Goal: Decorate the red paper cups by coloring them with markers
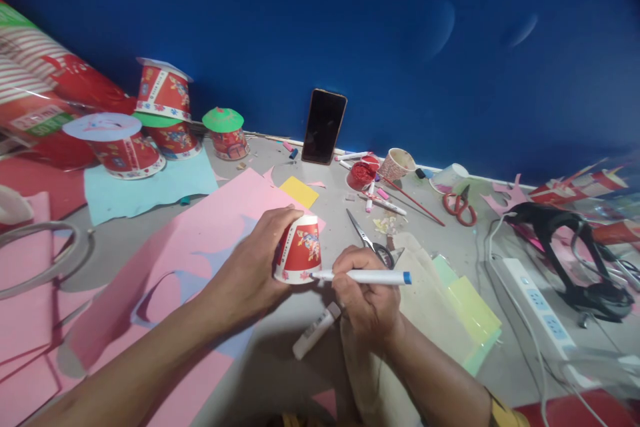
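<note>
A red paper cup (303,248) with a white rim and floral print stands upside down in the middle. My left hand (265,250) is wrapped round its left side and top. My right hand (369,293) grips a white marker (375,276) with a blue end. The marker's dark tip is at the cup's lower right, by the white rim; I cannot tell whether it touches. Below lies a glue stick (317,331) on the table. Black-handled scissors (367,240) rest just beyond my right hand.
Pink paper sheets (200,247) cover the left. Decorated cups (131,155) stand at the back left, some with paper tops. A phone (324,127) leans on the blue wall. Red-handled scissors (460,205), a power strip (537,310) and a black stand (575,267) are at the right.
</note>
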Demonstrator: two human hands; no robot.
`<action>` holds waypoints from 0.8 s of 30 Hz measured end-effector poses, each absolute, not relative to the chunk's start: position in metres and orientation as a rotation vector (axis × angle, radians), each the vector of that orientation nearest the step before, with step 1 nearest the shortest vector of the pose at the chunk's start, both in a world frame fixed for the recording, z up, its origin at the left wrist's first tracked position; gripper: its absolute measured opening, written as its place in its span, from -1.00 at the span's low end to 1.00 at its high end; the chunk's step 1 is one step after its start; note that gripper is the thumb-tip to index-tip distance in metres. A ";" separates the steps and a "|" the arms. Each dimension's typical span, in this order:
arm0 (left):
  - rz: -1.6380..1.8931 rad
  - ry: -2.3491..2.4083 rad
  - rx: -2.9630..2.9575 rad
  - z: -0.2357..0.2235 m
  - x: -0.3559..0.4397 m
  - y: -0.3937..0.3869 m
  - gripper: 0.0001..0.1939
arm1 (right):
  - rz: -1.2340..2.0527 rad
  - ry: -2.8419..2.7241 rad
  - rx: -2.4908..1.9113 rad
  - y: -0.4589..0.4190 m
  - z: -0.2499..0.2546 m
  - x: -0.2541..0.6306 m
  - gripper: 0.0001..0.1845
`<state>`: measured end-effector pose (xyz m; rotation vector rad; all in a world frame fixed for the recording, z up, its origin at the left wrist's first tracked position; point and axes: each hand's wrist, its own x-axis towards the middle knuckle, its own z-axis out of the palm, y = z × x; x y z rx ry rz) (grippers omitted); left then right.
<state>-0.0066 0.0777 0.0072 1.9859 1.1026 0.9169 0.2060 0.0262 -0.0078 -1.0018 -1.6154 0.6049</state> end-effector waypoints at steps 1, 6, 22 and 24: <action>0.916 1.103 1.982 0.008 -0.007 0.078 -0.38 | 0.601 -1.602 -1.009 0.026 -0.008 0.206 -0.90; 0.906 1.111 1.955 0.008 -0.006 0.078 -0.35 | 0.574 -1.631 -1.022 0.027 -0.007 0.207 -0.89; 0.896 1.115 1.974 0.008 -0.006 0.078 -0.39 | 0.632 -1.607 -1.040 0.026 -0.008 0.206 -0.86; 0.902 1.109 1.977 0.008 -0.006 0.078 -0.40 | 0.620 -1.589 -1.051 0.025 -0.008 0.207 -0.86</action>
